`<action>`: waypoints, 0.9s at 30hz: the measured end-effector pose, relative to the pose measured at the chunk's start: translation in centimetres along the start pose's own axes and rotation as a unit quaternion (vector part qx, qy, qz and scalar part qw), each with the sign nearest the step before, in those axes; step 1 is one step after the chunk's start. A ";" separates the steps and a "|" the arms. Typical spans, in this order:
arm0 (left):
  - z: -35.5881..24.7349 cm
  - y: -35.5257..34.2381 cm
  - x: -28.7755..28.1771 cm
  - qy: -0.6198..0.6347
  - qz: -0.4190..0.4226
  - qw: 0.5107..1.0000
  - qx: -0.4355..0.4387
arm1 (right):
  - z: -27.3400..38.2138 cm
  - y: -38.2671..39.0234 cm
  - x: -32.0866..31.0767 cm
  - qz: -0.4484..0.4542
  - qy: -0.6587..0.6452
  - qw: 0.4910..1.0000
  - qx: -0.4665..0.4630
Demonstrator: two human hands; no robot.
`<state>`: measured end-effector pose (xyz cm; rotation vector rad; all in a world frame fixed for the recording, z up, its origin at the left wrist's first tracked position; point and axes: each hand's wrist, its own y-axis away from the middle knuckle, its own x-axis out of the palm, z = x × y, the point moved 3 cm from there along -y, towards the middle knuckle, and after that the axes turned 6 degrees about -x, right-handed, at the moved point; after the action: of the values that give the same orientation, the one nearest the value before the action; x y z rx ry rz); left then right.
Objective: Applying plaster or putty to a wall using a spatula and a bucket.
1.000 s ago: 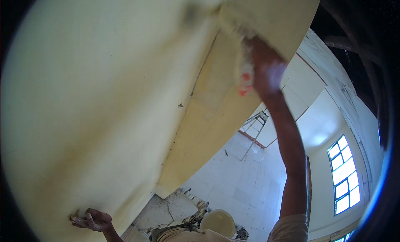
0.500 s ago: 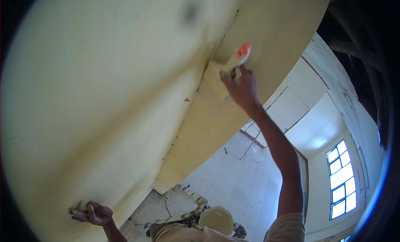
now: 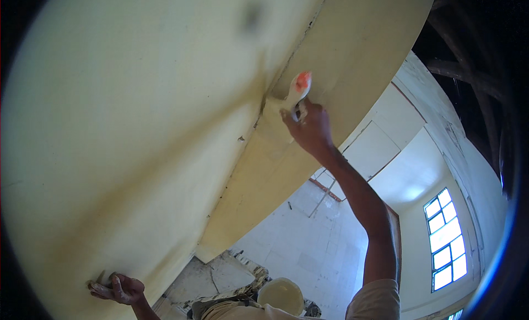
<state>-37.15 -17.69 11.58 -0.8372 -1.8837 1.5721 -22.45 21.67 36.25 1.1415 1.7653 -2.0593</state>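
My right hand (image 3: 308, 124) grips a paintbrush (image 3: 300, 85) with a white, red-marked handle, its pale head against the yellowish board (image 3: 352, 50) beside a cracked seam (image 3: 292, 58). My left hand (image 3: 118, 289), streaked with pale paint, is low at the left against or very near the broad cream surface (image 3: 132, 127), fingers loosely extended and thumb raised; I cannot tell whether it touches. A pail (image 3: 280, 295) with cream-coloured contents shows at the bottom, beside my body.
Beyond the board are a pale tiled floor (image 3: 308, 237), a metal ladder (image 3: 320, 201) partly hidden by my arm, and a barred window (image 3: 445, 237). A cracked grey slab with a mottled edge (image 3: 250, 259) lies below. Dark beams (image 3: 463, 72) show at upper right.
My right hand and brush have come down and left along the seam since a second ago, slightly lower again since half a second ago. My left hand has barely shifted.
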 end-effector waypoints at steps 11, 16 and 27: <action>0.1 0.4 -0.6 -0.009 0.023 1.000 -0.005 | 5.8 -13.7 -13.9 -0.267 0.370 0.861 -0.224; 0.2 0.1 -0.7 -0.002 0.007 1.000 -0.009 | 2.5 -8.3 -8.0 -0.076 0.409 0.870 -0.264; 0.0 -0.8 -0.6 -0.004 0.000 1.000 0.007 | 1.1 0.2 -3.6 0.031 0.236 0.970 -0.055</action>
<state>-36.89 -18.24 12.33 -0.8272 -1.8769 1.5887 -20.33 19.42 38.43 1.7345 1.9757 -1.7254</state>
